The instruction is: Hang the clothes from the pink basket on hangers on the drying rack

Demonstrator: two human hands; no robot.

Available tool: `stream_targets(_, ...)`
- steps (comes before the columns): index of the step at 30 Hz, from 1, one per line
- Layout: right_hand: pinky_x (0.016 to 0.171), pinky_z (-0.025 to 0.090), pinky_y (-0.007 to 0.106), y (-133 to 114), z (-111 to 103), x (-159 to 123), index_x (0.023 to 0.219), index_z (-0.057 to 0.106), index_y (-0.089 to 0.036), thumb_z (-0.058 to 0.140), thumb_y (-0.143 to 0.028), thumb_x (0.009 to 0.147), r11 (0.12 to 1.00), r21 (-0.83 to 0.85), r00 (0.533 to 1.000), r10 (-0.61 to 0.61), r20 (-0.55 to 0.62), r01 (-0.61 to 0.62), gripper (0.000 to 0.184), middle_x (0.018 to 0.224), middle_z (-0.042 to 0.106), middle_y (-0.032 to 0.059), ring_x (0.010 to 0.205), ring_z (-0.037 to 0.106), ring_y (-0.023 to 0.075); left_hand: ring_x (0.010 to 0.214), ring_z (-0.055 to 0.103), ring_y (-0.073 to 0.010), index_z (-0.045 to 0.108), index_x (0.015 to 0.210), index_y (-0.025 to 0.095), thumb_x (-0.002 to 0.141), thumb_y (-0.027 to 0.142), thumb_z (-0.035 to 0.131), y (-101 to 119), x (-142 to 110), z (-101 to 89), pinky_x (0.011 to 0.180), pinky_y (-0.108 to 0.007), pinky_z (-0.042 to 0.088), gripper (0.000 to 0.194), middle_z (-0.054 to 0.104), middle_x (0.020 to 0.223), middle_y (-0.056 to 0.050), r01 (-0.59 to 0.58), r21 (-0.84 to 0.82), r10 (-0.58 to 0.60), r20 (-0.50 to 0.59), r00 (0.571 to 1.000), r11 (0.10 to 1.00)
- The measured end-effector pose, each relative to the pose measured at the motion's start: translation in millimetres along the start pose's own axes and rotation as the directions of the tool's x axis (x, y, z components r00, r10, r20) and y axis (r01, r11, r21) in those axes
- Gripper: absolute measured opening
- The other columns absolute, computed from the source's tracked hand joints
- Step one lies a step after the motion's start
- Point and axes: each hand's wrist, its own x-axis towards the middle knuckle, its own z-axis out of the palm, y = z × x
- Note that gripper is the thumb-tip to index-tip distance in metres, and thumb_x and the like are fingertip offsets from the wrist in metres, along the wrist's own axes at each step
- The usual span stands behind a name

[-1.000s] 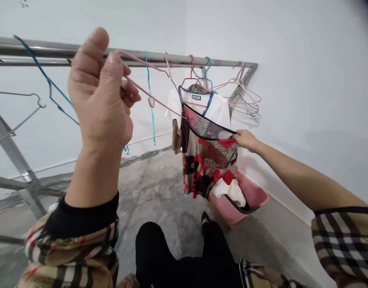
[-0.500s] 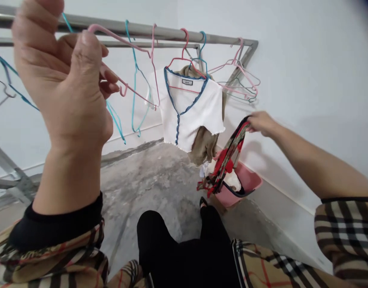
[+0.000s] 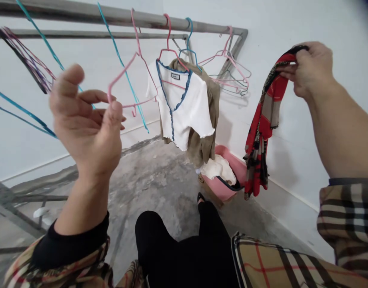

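My left hand [image 3: 91, 116] pinches the near corner of a pink hanger [image 3: 139, 68] between thumb and fingers; the hanger's hook is over the rail. High on the right, my right hand [image 3: 314, 70] grips a red, black and grey patterned garment [image 3: 259, 140] by its dark edge, and the cloth dangles freely. Just beyond the pink hanger, a white short-sleeved top [image 3: 193, 112] with blue trim is on a red hanger [image 3: 168, 36]. Partly hidden behind it hangs an olive-brown garment [image 3: 212, 108] on a blue hanger [image 3: 189, 38].
A metal rail [image 3: 112, 18] runs along the wall. Further pink and green hangers [image 3: 232, 68] hang at its far end; blue and dark ones [image 3: 34, 60] hang on the left. A pink basket [image 3: 224, 192] with white cloth [image 3: 221, 168] stands below. Grey metal bars [image 3: 16, 212] are low left.
My right hand has raised the patterned garment up and away from the basket, towards me. My left hand has shifted lower and rightward in view, still pinching the pink hanger's corner.
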Motion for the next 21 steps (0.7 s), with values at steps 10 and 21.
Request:
stream_targets(10, 0.079, 0.049, 0.036, 54.0, 41.1, -25.6, 0.114, 0.064, -0.002, 0.049, -0.005, 0.085, 0.852, -0.514, 0.963, 0.05, 0.264, 0.097, 0.033, 0.109, 0.068, 0.024, 0.09, 0.064, 0.0218, 0.064, 0.058, -0.0022, 0.05, 0.129, 0.022, 0.081, 0.02, 0.071, 24.4, -58.1, 6.5, 0.052, -0.012, 0.05, 0.052, 0.062, 0.093, 0.001, 0.388, -0.099, -0.393, -0.042, 0.918, 0.916)
stream_targets(21, 0.099, 0.044, 0.044, -40.5, 164.0, -75.7, 0.118, 0.064, -0.018, 0.045, -0.035, 0.092, 0.638, -0.077, 0.581, -0.636, 0.508, 0.766, 0.037, 0.118, 0.065, 0.0105, 0.112, 0.057, 0.0271, 0.073, 0.063, -0.0133, 0.06, 0.12, 0.018, 0.088, 0.027, 0.045, -17.4, -331.8, -14.5, 0.073, -0.03, 0.054, 0.036, 0.065, 0.107, -0.008, 0.659, 0.583, -0.874, 0.23, 0.429, 0.476)
